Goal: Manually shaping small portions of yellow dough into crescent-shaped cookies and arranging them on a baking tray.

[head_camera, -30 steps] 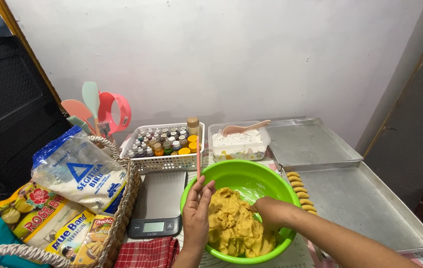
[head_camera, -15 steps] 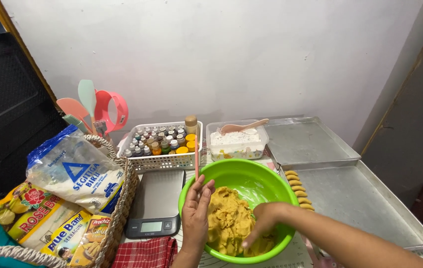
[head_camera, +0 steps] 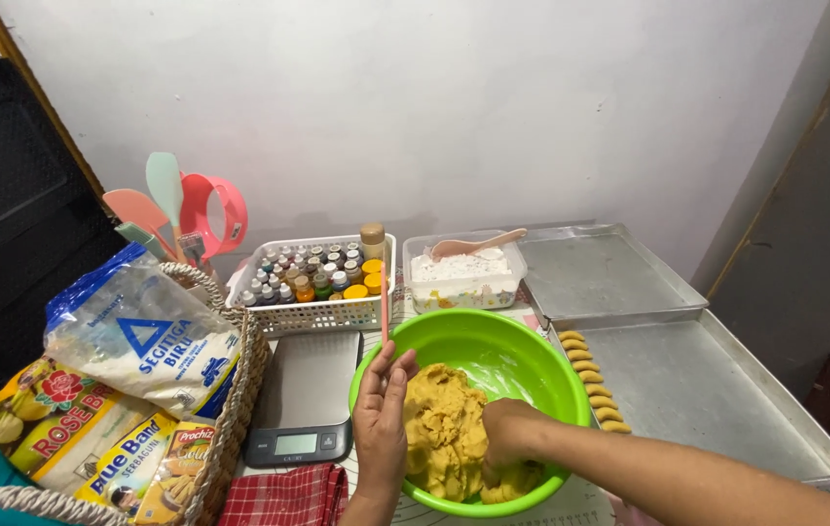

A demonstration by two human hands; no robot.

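Two hands at the dough bowl, with a row of shaped pieces on the adjacent tray.

The left hand (head_camera: 381, 419) lies open and flat against the near rim of the green bowl (head_camera: 532, 346), apparently bracing it; it grips nothing. The right hand (head_camera: 510, 433) is clenched into the yellow dough (head_camera: 446, 429) inside the bowl. Shaped pieces (head_camera: 592, 380) line the left edge of the metal tray (head_camera: 717, 390), just beside the bowl. A kitchen scale (head_camera: 303, 394) sits immediately left.

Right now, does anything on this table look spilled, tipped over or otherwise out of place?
Nothing stands out. The green bowl sits level with the dough inside it, both hands in it. The shaped pieces lie in a tidy row along the tray's edge, and the small bottles stand upright in their basket.
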